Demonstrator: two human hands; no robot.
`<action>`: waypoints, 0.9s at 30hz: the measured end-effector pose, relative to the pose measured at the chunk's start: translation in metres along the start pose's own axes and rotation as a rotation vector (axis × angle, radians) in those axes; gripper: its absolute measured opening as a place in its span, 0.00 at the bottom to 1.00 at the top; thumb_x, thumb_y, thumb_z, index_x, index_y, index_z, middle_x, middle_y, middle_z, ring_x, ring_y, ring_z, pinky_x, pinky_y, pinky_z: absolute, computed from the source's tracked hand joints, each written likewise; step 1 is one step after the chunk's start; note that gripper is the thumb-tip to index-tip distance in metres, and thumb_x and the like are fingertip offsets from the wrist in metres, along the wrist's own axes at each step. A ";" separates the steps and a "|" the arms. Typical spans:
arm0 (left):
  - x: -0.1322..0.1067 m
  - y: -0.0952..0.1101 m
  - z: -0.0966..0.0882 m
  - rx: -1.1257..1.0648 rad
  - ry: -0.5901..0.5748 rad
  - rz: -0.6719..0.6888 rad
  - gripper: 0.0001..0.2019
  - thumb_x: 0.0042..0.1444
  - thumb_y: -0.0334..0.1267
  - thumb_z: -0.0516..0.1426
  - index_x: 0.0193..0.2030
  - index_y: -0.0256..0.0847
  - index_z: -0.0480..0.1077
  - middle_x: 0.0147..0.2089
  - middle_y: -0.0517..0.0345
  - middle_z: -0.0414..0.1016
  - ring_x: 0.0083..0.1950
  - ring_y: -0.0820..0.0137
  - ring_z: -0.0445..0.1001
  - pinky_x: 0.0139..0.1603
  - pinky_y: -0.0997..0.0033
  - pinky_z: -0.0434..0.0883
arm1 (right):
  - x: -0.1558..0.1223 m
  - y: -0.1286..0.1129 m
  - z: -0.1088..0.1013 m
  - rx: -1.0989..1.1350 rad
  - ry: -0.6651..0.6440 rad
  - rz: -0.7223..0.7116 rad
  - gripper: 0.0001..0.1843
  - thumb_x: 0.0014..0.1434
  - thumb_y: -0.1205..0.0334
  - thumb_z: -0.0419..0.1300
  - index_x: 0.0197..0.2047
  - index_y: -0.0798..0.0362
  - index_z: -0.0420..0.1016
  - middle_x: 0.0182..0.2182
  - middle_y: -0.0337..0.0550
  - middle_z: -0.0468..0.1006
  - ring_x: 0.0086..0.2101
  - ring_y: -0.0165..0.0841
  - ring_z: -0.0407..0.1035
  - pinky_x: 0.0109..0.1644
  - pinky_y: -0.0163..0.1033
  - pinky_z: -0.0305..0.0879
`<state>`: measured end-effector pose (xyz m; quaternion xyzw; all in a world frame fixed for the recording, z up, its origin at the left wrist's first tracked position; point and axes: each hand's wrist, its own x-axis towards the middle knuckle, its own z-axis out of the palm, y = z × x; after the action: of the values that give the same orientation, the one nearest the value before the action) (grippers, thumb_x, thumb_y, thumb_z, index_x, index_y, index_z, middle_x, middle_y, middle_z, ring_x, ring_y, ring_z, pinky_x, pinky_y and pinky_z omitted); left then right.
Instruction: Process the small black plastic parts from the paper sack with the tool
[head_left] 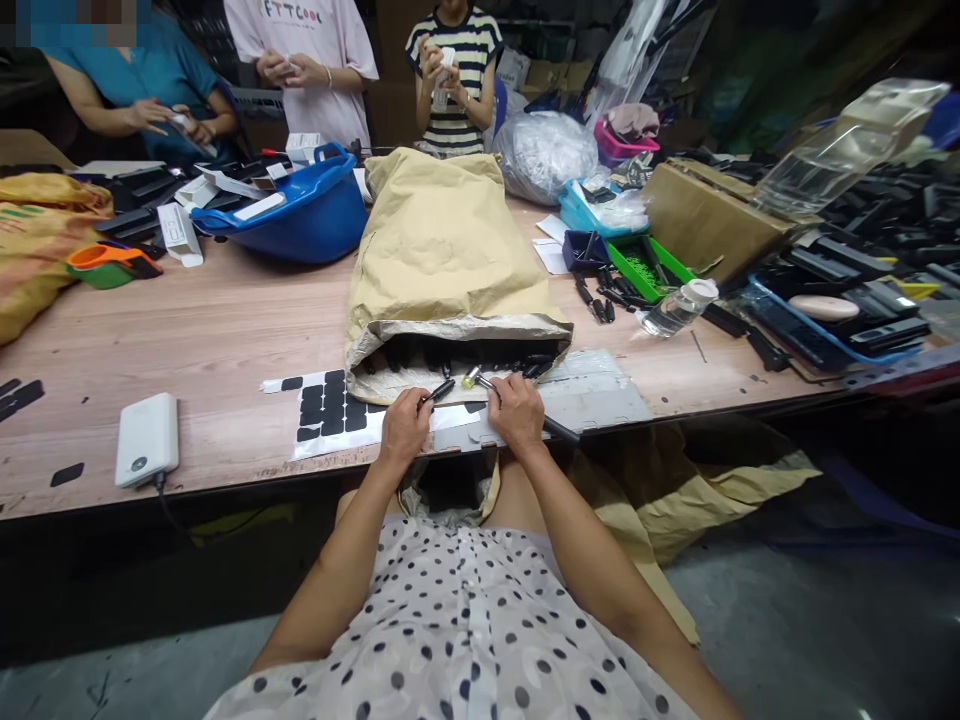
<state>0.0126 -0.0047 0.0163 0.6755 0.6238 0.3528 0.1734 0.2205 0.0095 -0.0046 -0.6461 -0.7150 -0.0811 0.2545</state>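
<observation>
My left hand (405, 427) is closed around a short black pen-like part (441, 391) that points up and to the right. My right hand (517, 412) grips a small hammer; its yellow-and-silver head (471, 378) lies just right of the black part, and its black handle (561, 430) sticks out behind the hand. Both hands are at the table's front edge, before the open mouth of a large tan paper sack (450, 240). Several dark parts show inside the sack, mostly in shadow. Beneath my hands lie a sheet of black stickers (322, 408) and a grey board (600, 390).
A white power bank (148, 440) with a cable lies at left. Beyond it stands a blue basin (315, 215). To the right are a green tray (649, 268), a clear bottle (679, 307), a cardboard box (709, 220) and a large bottle (847, 150). Three people handle small items across the table.
</observation>
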 end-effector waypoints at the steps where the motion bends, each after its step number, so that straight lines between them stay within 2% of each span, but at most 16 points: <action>1: 0.001 0.000 0.000 0.036 -0.026 -0.010 0.05 0.58 0.33 0.57 0.38 0.43 0.75 0.36 0.58 0.76 0.38 0.67 0.75 0.43 0.69 0.72 | 0.000 0.000 0.000 0.000 -0.004 -0.001 0.11 0.64 0.66 0.56 0.44 0.50 0.79 0.36 0.47 0.72 0.39 0.40 0.62 0.43 0.41 0.56; 5: 0.010 0.004 -0.003 0.186 -0.078 -0.079 0.07 0.55 0.40 0.63 0.41 0.46 0.76 0.43 0.57 0.74 0.39 0.66 0.75 0.40 0.69 0.71 | 0.000 -0.001 0.000 -0.007 -0.014 0.004 0.11 0.64 0.65 0.56 0.44 0.50 0.79 0.36 0.47 0.72 0.40 0.40 0.62 0.43 0.41 0.57; 9: 0.020 0.010 -0.002 0.238 -0.108 -0.073 0.08 0.56 0.42 0.64 0.43 0.46 0.78 0.44 0.55 0.75 0.44 0.63 0.76 0.44 0.67 0.71 | 0.000 0.000 0.001 -0.001 -0.008 0.003 0.11 0.64 0.65 0.55 0.45 0.50 0.79 0.37 0.47 0.72 0.39 0.40 0.62 0.43 0.41 0.57; 11: 0.024 0.012 -0.002 0.235 -0.126 -0.076 0.07 0.57 0.41 0.63 0.42 0.48 0.79 0.43 0.55 0.77 0.47 0.62 0.76 0.46 0.67 0.70 | 0.000 0.000 0.001 0.006 -0.005 -0.003 0.11 0.64 0.65 0.55 0.45 0.51 0.79 0.37 0.47 0.72 0.39 0.40 0.62 0.43 0.41 0.57; 15: 0.026 0.012 -0.005 0.207 -0.184 -0.106 0.06 0.57 0.40 0.63 0.41 0.50 0.80 0.40 0.57 0.78 0.45 0.62 0.75 0.47 0.65 0.69 | 0.000 0.001 0.000 0.012 -0.007 -0.004 0.11 0.65 0.65 0.56 0.44 0.51 0.79 0.37 0.47 0.72 0.40 0.40 0.62 0.44 0.41 0.58; 20: 0.029 0.009 -0.007 0.210 -0.200 -0.061 0.06 0.55 0.40 0.64 0.40 0.49 0.80 0.40 0.55 0.78 0.50 0.58 0.73 0.54 0.57 0.66 | 0.001 0.002 -0.002 0.021 -0.026 -0.001 0.10 0.64 0.65 0.56 0.44 0.51 0.79 0.37 0.47 0.73 0.40 0.40 0.62 0.44 0.42 0.58; 24: 0.035 0.005 -0.001 0.151 -0.219 -0.080 0.08 0.53 0.39 0.64 0.41 0.48 0.80 0.45 0.56 0.79 0.48 0.61 0.74 0.51 0.60 0.68 | 0.002 0.002 -0.005 0.034 -0.030 -0.003 0.10 0.64 0.65 0.56 0.44 0.51 0.78 0.38 0.47 0.74 0.40 0.40 0.64 0.44 0.42 0.58; 27: 0.036 0.000 0.001 0.110 -0.234 -0.104 0.07 0.52 0.38 0.64 0.39 0.48 0.80 0.42 0.58 0.79 0.44 0.63 0.74 0.49 0.63 0.69 | 0.002 0.001 -0.010 0.053 -0.039 -0.003 0.09 0.64 0.64 0.56 0.42 0.51 0.77 0.38 0.47 0.76 0.40 0.40 0.66 0.44 0.41 0.58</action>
<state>0.0118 0.0305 0.0251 0.6873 0.6519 0.2274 0.2255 0.2240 0.0073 0.0044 -0.6395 -0.7226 -0.0498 0.2575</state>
